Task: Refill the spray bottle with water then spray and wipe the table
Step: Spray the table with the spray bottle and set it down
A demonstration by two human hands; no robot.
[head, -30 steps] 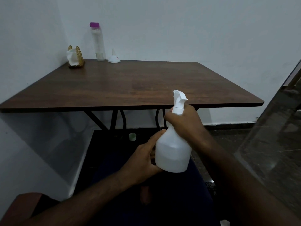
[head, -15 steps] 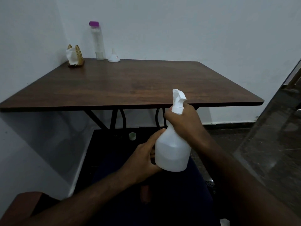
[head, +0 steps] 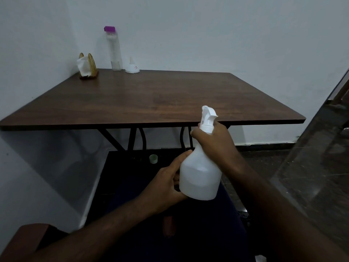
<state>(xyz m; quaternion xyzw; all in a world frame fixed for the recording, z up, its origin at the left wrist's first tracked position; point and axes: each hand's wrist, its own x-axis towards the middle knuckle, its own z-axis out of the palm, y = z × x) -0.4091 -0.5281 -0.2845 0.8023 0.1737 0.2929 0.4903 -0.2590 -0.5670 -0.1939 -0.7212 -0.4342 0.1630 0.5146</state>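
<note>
The table (head: 151,99) is bare but for corner items. Just short of its near edge the bottle (head: 200,176) has barely moved; left grip (head: 166,186) cups its base, right grip (head: 213,142) wraps the neck, probably seating the sprayer head (head: 207,116).

White spray bottle (head: 200,178); dark brown wood-grain counter (head: 151,99); clear bottle (head: 114,52) with a purple cap (head: 109,28); white funnel (head: 132,67); golden holder (head: 88,67), white napkins.
</note>
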